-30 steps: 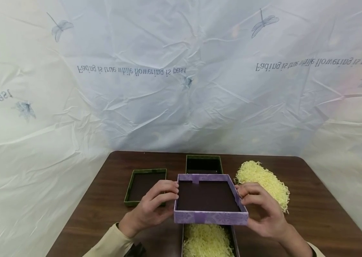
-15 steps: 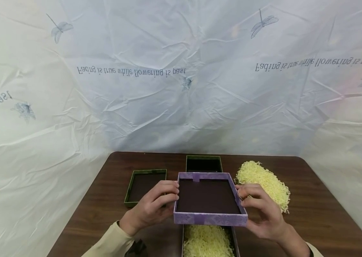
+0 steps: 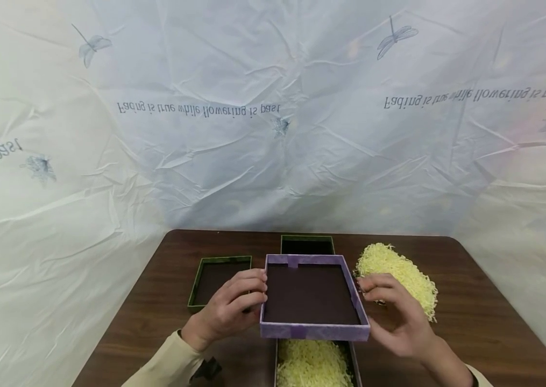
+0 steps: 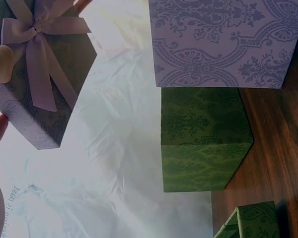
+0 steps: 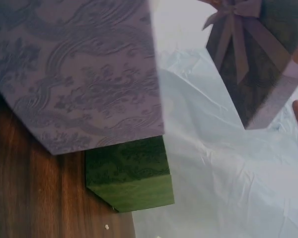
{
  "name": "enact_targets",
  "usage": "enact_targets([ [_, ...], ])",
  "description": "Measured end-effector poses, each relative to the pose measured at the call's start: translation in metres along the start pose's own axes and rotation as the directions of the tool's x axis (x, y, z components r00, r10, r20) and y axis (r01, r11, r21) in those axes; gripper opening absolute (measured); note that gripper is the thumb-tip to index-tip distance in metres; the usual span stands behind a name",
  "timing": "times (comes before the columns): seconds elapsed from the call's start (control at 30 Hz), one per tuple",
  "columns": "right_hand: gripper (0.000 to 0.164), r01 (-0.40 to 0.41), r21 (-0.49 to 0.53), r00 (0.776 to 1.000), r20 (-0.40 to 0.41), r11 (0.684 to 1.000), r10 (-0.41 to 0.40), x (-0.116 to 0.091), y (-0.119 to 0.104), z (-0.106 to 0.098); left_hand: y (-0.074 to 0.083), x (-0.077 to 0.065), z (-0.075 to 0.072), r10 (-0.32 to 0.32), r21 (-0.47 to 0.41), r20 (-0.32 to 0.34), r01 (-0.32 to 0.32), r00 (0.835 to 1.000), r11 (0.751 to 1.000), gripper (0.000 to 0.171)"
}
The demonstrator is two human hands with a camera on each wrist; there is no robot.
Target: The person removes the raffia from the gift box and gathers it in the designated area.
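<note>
An upturned purple box lid (image 3: 316, 295) with a dark inside hangs above a deep purple box (image 4: 218, 44) filled with pale yellow shredded paper (image 3: 313, 363). My left hand (image 3: 226, 309) holds the lid by its left wall, fingertips over the rim. At the other side my right hand (image 3: 401, 317) has its fingers loosely bent by the right wall; a slight gap shows at the fingertips, and the thumb is close to the front corner. Both wrist views show a lilac ribbon bow (image 4: 37, 27) on the lid's outer face.
Behind the lid stands a green box (image 3: 306, 244), partly covered by it. A green lid (image 3: 219, 279) lies upturned at the left. More shredded paper (image 3: 398, 279) is heaped at the right of the brown table (image 3: 476, 322). White printed sheeting (image 3: 273, 161) surrounds it.
The lid has tilted so that its inside faces me more, and its far edge has risen. It has shifted slightly left, and the right fingertips have come off its wall.
</note>
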State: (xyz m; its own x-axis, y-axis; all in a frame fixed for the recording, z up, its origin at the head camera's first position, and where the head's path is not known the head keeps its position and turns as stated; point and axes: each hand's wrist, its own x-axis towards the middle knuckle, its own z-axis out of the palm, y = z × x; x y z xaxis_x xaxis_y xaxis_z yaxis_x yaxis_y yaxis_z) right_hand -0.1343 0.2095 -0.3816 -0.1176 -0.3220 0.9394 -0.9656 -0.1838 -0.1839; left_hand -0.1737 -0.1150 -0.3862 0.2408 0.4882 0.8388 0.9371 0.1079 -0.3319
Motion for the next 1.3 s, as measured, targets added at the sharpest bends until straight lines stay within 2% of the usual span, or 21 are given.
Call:
enact_targets([
  [0.07,0.036,-0.105,0.095,0.994,-0.018,0.99,0.108,-0.005,-0.001,-0.004,-0.001,0.0,-0.001,0.007,0.01,-0.005,-0.007,1.0,1.0,0.01],
  [0.13,0.044,-0.219,0.179,0.973,-0.03,0.959,0.228,-0.01,-0.002,-0.009,-0.001,0.0,-0.001,0.014,0.015,-0.007,-0.014,1.0,1.0,0.009],
  [0.2,0.049,-0.333,0.231,0.936,-0.036,0.914,0.35,-0.013,-0.004,-0.013,-0.002,0.0,-0.001,0.019,0.017,-0.008,-0.019,1.0,1.0,0.01],
  [0.3,0.047,-0.471,0.247,0.87,-0.031,0.847,0.492,-0.012,-0.008,-0.015,-0.001,0.0,-0.002,0.023,0.018,-0.006,-0.023,1.0,1.0,0.011],
  [0.4,0.04,-0.565,0.246,0.81,-0.016,0.788,0.586,-0.01,-0.01,-0.015,-0.001,0.0,-0.002,0.024,0.019,-0.003,-0.024,1.0,1.0,0.011],
  [0.57,0.033,-0.674,0.256,0.721,0.021,0.693,0.693,-0.011,-0.011,-0.015,-0.001,0.001,-0.003,0.036,0.021,-0.007,-0.036,0.999,0.999,0.012],
  [0.63,0.034,-0.695,0.332,0.691,0.065,0.638,0.72,-0.012,-0.011,-0.015,-0.001,0.001,-0.003,0.042,0.025,-0.009,-0.042,0.999,0.999,0.012],
  [0.7,0.036,-0.706,0.453,0.656,0.128,0.544,0.744,-0.014,-0.01,-0.015,-0.001,0.001,-0.003,0.045,0.032,-0.008,-0.045,0.999,0.998,0.011],
  [0.77,0.04,-0.694,0.576,0.628,0.192,0.432,0.754,-0.015,-0.01,-0.016,-0.001,0.001,-0.003,0.049,0.037,-0.009,-0.049,0.999,0.998,0.011],
  [0.83,0.042,-0.683,0.653,0.595,0.239,0.326,0.767,-0.015,-0.009,-0.016,-0.001,0.0,-0.003,0.052,0.042,-0.01,-0.052,0.999,0.998,0.011],
  [0.9,0.042,-0.679,0.689,0.569,0.277,0.252,0.774,-0.016,-0.009,-0.016,-0.001,0.0,-0.003,0.055,0.044,-0.011,-0.055,0.998,0.998,0.01],
  [1.0,0.041,-0.684,0.708,0.535,0.325,0.174,0.78,-0.016,-0.007,-0.016,-0.001,0.0,-0.003,0.055,0.044,-0.012,-0.054,0.998,0.998,0.011],
  [1.1,0.041,-0.681,0.723,0.515,0.365,0.112,0.776,-0.017,-0.006,-0.015,0.0,0.0,-0.003,0.055,0.038,-0.016,-0.055,0.998,0.998,0.012],
  [1.3,0.046,-0.651,0.758,0.516,0.402,0.041,0.757,-0.019,-0.002,-0.01,0.001,0.002,-0.002,0.062,0.019,-0.025,-0.062,0.998,0.998,0.012],
])
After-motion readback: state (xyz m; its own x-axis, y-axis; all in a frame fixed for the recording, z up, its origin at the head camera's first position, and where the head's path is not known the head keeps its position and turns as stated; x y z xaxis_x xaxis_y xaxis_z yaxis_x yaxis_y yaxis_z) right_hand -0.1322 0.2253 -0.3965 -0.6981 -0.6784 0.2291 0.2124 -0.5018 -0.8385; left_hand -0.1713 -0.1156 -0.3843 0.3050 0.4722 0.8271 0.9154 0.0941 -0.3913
